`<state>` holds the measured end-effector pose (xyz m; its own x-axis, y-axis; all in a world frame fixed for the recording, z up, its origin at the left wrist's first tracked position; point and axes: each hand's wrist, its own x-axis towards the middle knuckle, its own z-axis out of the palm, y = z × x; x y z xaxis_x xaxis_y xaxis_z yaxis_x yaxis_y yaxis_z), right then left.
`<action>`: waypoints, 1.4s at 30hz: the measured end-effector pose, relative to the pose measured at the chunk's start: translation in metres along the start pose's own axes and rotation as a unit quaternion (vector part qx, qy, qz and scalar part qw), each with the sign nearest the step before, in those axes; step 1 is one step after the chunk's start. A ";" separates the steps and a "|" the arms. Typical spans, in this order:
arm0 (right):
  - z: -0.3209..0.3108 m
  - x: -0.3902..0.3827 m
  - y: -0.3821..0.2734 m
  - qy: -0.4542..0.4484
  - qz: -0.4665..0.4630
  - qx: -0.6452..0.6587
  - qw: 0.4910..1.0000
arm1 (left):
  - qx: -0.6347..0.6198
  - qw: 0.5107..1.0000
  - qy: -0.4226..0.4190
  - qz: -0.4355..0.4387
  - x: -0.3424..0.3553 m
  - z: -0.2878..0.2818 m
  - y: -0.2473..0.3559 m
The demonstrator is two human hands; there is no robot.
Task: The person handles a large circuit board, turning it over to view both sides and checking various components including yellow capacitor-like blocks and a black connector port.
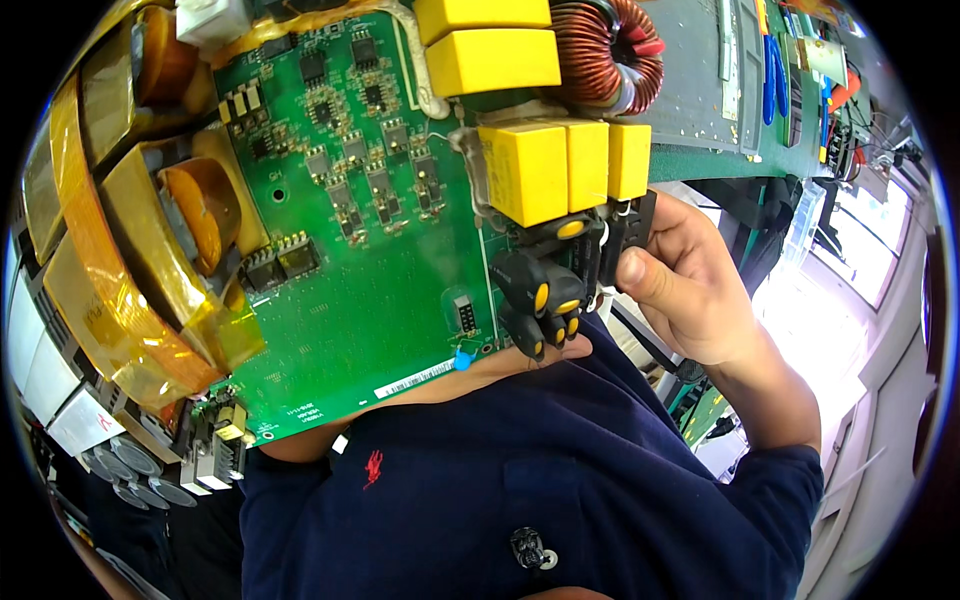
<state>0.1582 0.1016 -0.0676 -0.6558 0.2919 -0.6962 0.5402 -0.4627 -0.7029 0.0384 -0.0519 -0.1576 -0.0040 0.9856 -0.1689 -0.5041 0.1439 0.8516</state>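
A large green circuit board (360, 300) is held up at chest height, tilted. It carries taped transformers (130, 230) on the left, yellow box capacitors (520, 172), a copper-wound ring coil (590, 50), black disc parts with yellow spots (528, 290) and a small blue disc (462, 358). My right hand (685, 285) grips the right edge, thumb pressed by the black parts, other fingers curled behind. My left hand (520, 358) supports the lower edge from underneath, fingertips showing below the disc parts and the rest mostly hidden.
A green bench (735, 163) with a grey mat (700, 90) and blue-handled tools (772, 80) lies beyond the board at upper right. Stacked grey discs (135, 470) and white boxes (80, 425) show at lower left. A bright window (850, 240) is at the far right.
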 end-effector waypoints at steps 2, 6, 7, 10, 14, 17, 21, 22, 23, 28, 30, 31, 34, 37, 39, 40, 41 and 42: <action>0.002 0.000 0.002 0.007 -0.009 0.000 1.000 | 0.033 0.999 -0.015 -0.040 0.001 -0.003 0.007; 0.008 -0.003 0.002 0.034 -0.026 -0.022 0.999 | 0.100 0.995 0.011 -0.018 0.002 0.001 0.015; 0.011 -0.004 0.002 0.043 -0.027 -0.025 0.998 | 0.103 0.994 0.017 -0.019 0.002 0.002 0.016; 0.015 -0.006 -0.001 0.059 -0.025 -0.026 0.998 | 0.102 0.994 0.041 0.012 0.002 0.005 0.014; 0.013 -0.004 -0.001 0.041 -0.026 -0.043 0.998 | 0.106 0.994 0.030 0.008 0.002 0.003 0.014; 0.006 -0.002 0.000 0.015 -0.027 -0.034 0.999 | 0.157 0.987 0.018 -0.004 0.002 0.002 0.021; 0.000 0.000 0.002 0.009 -0.037 0.000 0.999 | 0.161 0.985 -0.011 -0.051 0.003 -0.001 0.030; -0.001 0.000 0.003 0.011 -0.036 0.006 0.999 | 0.167 0.984 -0.010 -0.062 0.002 -0.001 0.032; -0.003 0.001 0.003 0.007 -0.031 -0.005 0.999 | 0.168 0.984 -0.014 -0.064 0.002 -0.002 0.033; -0.007 0.001 0.005 0.018 -0.034 -0.027 0.999 | 0.120 0.988 -0.006 -0.096 0.000 -0.001 0.031; -0.006 0.001 0.006 0.019 -0.051 -0.032 0.998 | 0.097 0.990 -0.008 -0.105 0.000 -0.001 0.031; -0.005 0.001 0.007 0.020 -0.059 -0.041 0.997 | 0.086 0.992 0.001 -0.089 -0.001 -0.001 0.032; -0.003 0.002 0.009 0.013 -0.081 -0.064 0.995 | 0.070 0.993 0.035 -0.088 -0.003 0.002 0.035; -0.002 0.001 0.011 0.011 -0.087 -0.061 0.994 | 0.032 0.990 0.062 -0.124 -0.004 0.004 0.036; -0.002 0.001 0.013 0.012 -0.085 -0.061 0.994 | 0.008 0.989 0.078 -0.122 -0.004 0.006 0.036; -0.002 0.000 0.013 0.016 -0.082 -0.066 0.994 | -0.001 0.990 0.084 -0.115 -0.005 0.007 0.036; -0.002 0.000 0.014 0.012 -0.075 -0.053 0.996 | -0.009 0.990 0.089 -0.112 -0.005 0.007 0.036; -0.002 -0.001 0.014 0.011 -0.067 -0.043 0.997 | -0.017 0.990 0.093 -0.108 -0.005 0.008 0.036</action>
<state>0.1676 0.0964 -0.0774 -0.7136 0.3651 -0.5979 0.4930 -0.3446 -0.7989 0.0272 -0.0514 -0.1222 -0.0502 0.8980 -0.4371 -0.5397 0.3439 0.7684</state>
